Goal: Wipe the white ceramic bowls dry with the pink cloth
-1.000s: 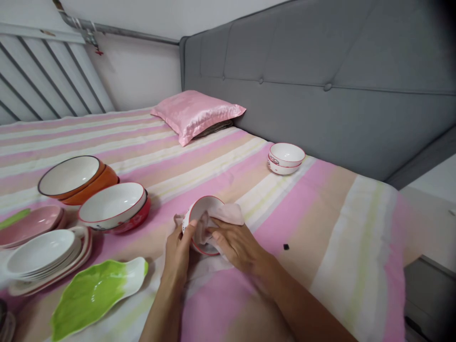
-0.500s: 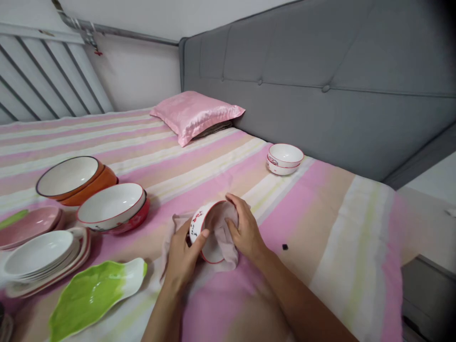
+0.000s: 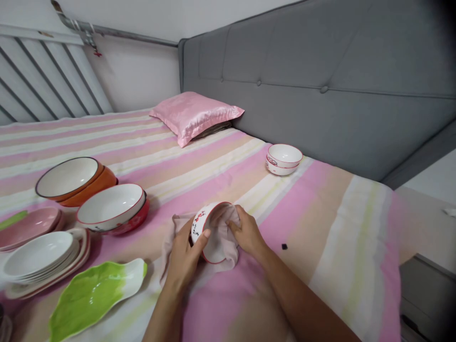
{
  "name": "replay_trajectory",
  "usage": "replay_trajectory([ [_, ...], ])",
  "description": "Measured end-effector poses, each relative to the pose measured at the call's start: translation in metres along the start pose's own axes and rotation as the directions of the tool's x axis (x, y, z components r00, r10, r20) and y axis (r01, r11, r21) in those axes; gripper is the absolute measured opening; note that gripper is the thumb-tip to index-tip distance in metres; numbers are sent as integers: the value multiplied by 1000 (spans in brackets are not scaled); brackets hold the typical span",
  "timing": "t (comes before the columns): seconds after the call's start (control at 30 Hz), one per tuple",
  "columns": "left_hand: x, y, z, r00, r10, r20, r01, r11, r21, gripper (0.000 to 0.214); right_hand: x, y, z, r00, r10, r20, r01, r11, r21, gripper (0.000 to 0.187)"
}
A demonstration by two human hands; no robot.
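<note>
A white bowl (image 3: pixel 200 222) with a red rim and red and black flower marks is tilted on its side above the striped bed cover. My left hand (image 3: pixel 185 251) grips it from the left, thumb over the rim. At the right side of the rim, my right hand (image 3: pixel 247 232) is closed on a pale pink cloth (image 3: pixel 228 247), pressing it at the inside of the bowl. More of the cloth spreads under and left of the bowl. Part of the right fingers is hidden by cloth.
Two stacked bowls (image 3: pixel 284 161) stand near the grey headboard (image 3: pixel 306 61). On the left are orange bowls (image 3: pixel 89 187), a red-rimmed bowl (image 3: pixel 114 206), a pink dish (image 3: pixel 32 228), stacked white plates (image 3: pixel 39 254) and a green leaf-shaped dish (image 3: pixel 94 294). A pink pillow (image 3: pixel 195 114) lies behind.
My right hand has moved slightly down, its fingers drawing together on the cloth at the rim. The bowl has shifted slightly downward in my left hand.
</note>
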State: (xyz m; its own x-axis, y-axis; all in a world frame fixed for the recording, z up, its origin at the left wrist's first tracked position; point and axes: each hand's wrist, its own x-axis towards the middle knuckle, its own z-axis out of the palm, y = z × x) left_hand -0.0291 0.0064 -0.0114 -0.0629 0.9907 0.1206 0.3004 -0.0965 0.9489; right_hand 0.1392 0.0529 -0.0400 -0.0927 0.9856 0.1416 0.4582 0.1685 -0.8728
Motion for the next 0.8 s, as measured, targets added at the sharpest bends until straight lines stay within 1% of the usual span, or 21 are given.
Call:
replay_trajectory([
  [0.1,1,-1,0,999,-11,33,10,1000,27,60,-1,0,-1,1000,26,5,-25,999,-26,24],
  [0.23,1,-3,1,993,-3,118,-11,993,115,74,-1,0,0,997,81,12,-80,996,-42,35],
  [0.33,0,-2,2,994,-13,111,-8,983,184,76,-2,-2,0,997,82,15,-81,995,-59,40],
  [0.43,-1,1,5,998,-15,61,2,979,206,73,-2,-3,2,997,69,-27,-72,991,-112,38],
  [0.53,-1,4,8,1000,-8,9,6,987,161,72,-2,-3,3,993,82,-82,-93,986,-141,35],
  [0.6,-2,6,11,1000,-6,7,5,992,124,72,-1,-1,2,987,107,-121,-122,983,-133,34],
  [0.7,-3,8,12,1000,10,27,-12,997,76,73,0,1,1,976,138,-171,-150,987,-61,26],
  [0.8,-4,9,12,998,23,53,-25,999,31,73,1,2,1,974,124,-187,-117,992,49,16],
])
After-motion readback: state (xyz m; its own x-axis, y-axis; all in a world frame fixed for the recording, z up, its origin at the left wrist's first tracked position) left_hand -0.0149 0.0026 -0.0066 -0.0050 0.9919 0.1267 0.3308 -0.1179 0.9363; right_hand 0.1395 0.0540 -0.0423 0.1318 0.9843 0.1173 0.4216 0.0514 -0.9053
